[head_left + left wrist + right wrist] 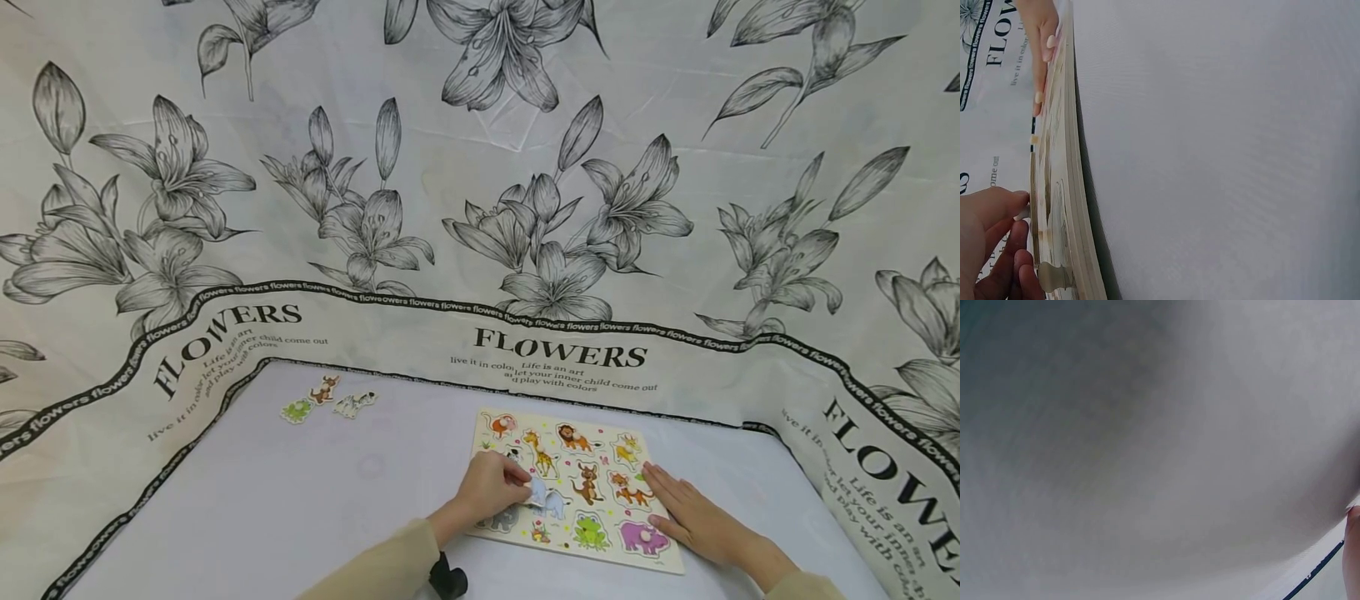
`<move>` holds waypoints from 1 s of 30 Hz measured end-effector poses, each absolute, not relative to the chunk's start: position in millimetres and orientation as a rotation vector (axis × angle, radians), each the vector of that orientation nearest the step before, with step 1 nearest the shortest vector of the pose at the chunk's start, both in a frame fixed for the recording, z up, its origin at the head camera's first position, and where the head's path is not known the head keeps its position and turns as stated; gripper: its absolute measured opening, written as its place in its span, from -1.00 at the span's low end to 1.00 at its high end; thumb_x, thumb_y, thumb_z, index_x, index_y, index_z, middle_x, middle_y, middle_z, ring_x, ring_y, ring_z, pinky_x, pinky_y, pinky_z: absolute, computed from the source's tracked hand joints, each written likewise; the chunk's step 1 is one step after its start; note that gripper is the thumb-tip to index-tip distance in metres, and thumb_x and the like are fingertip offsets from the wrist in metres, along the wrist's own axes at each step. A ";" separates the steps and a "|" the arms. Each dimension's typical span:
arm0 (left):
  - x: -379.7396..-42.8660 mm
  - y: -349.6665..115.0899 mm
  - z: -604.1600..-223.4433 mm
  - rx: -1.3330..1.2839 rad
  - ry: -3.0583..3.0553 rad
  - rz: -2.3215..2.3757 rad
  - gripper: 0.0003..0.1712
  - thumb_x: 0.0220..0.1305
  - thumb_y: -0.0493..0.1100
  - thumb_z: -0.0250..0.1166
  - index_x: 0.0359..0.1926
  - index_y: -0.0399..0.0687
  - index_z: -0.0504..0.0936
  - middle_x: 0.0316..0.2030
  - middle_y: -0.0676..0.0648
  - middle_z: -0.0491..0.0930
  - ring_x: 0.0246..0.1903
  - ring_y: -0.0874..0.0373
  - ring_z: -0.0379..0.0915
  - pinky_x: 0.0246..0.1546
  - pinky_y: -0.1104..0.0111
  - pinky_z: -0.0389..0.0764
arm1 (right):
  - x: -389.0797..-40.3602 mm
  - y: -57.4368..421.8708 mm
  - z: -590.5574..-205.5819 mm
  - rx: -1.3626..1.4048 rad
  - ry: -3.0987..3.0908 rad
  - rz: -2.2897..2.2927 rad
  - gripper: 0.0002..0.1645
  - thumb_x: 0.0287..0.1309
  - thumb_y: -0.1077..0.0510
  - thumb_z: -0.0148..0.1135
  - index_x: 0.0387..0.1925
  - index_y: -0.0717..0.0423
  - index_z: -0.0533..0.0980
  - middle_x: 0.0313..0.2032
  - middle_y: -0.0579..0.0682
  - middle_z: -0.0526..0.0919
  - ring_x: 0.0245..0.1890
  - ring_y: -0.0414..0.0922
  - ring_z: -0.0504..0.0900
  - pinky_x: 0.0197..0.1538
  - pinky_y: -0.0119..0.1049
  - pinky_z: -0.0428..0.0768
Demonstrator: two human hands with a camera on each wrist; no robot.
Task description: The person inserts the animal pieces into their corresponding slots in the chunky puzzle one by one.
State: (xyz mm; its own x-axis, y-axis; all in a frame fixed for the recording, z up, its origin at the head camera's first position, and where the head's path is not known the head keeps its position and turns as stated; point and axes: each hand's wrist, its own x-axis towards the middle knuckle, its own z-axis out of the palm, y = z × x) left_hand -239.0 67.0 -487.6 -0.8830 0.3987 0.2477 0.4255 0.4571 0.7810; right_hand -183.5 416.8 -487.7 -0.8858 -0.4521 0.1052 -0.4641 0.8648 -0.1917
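Between thumb and fingertips, my left hand (491, 485) pinches a light blue animal puzzle piece (537, 493) by its small knob. The piece is close over the lower middle of the animal peg puzzle board (517, 543), overlapping a printed pale blue animal there. In the left wrist view, the left fingers (1000, 209) hold the knob right at the board's face. My right hand (697, 517) rests along the board's right edge with its fingers extended, near the purple hippo (645, 539). The right wrist view shows mostly blurred white cloth and part of a finger (1352, 550).
Three loose pieces lie at the back left of the white table: a green frog (297, 410), a kangaroo (326, 389) and a zebra (356, 404). A floral cloth with a printed FLOWERS border (558, 348) hangs behind the table and along its sides.
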 end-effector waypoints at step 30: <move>-230.1 89.5 -488.1 -0.773 -2.685 -1.419 -0.90 -0.03 -0.26 0.48 -0.40 -0.09 0.76 -0.52 0.08 0.70 -0.59 0.53 0.40 -0.52 0.62 0.43 | -182.1 416.0 -485.9 0.715 -3.002 0.356 -0.20 0.35 -0.15 0.01 0.40 0.28 0.15 0.38 0.33 0.20 0.28 -0.76 -0.49 0.20 -0.81 -0.54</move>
State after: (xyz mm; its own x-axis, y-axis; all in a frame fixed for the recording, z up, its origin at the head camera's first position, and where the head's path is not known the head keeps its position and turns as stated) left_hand -230.1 89.5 -488.1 -0.8783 0.4192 0.2299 0.4261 0.4681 0.7741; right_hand -182.1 416.0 -485.9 -0.8933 -0.4409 0.0870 -0.4490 0.8677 -0.2134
